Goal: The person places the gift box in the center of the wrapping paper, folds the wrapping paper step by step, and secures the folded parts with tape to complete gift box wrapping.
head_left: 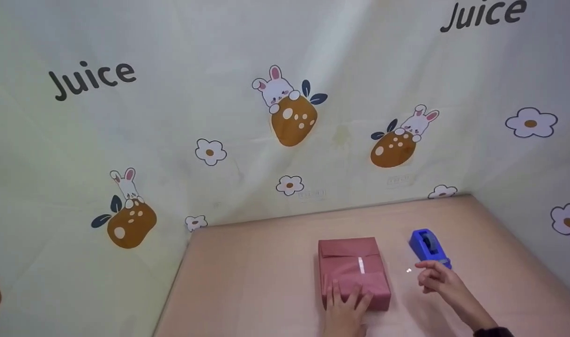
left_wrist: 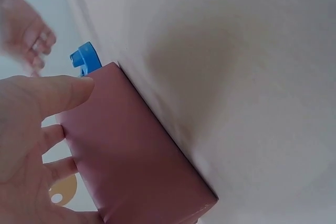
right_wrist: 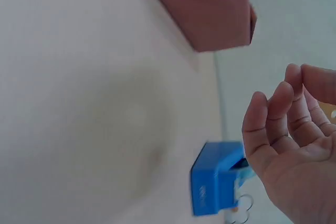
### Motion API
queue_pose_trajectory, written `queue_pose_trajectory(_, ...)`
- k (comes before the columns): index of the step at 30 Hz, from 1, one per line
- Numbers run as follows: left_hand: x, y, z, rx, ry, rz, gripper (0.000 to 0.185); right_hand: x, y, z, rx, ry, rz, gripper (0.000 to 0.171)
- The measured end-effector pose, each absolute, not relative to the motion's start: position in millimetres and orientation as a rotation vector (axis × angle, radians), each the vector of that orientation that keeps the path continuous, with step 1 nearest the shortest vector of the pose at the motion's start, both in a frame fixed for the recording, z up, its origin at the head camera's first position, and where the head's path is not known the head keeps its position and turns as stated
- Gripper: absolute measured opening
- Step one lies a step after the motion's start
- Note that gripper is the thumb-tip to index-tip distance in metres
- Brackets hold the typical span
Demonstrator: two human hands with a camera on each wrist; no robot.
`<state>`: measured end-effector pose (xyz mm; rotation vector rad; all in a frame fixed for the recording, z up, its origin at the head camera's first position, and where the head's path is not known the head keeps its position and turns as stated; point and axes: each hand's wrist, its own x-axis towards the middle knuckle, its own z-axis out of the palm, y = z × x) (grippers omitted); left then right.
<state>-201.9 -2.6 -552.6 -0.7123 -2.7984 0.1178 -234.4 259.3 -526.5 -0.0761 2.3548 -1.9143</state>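
A box wrapped in dull red paper (head_left: 352,262) lies on the table, a strip of clear tape (head_left: 361,265) shining across its flap seam. My left hand (head_left: 344,309) rests on the near end of the box, its fingers spread and straight on top; in the left wrist view the thumb (left_wrist: 68,93) lies along an edge. To the right of the box, my right hand (head_left: 437,278) is raised, thumb and index fingertips together in the right wrist view. A small shiny piece of tape (head_left: 409,270) shows at those fingertips in the head view.
A blue tape dispenser (head_left: 427,245) stands to the right of the box, just beyond the right hand. The pinkish table (head_left: 247,271) is enclosed by a pale curtain (head_left: 172,103) printed with rabbits, fruit and flowers.
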Motion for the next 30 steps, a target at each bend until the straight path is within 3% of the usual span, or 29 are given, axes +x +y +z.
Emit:
queue_pose_trajectory(7, -201.8, -1.2, -555.1, -0.631, -2.815, 0.025, 0.072, -245.0, 198.0, -505.7, -0.526, 2.16, -2.088, 0.032)
queue_pose_trajectory(15, -204.1, -7.9, -549.0, -0.658, -2.774, -0.06, 0.065, -260.6, 143.6, -517.9, -0.521, 2.194, -1.944, 0.038)
queue_pose_trajectory(24, -225.4, -42.1, -549.4, -0.68, -2.637, -0.559, 0.018, -274.6, 136.6, -523.2, -0.486, 2.411, -1.749, 0.021)
queue_pose_trajectory(30, -233.0, -44.5, -550.6, -0.612, -2.534, -0.524, 0.008, -275.5, 119.0, -524.3, -0.452, 2.498, -1.705, 0.02)
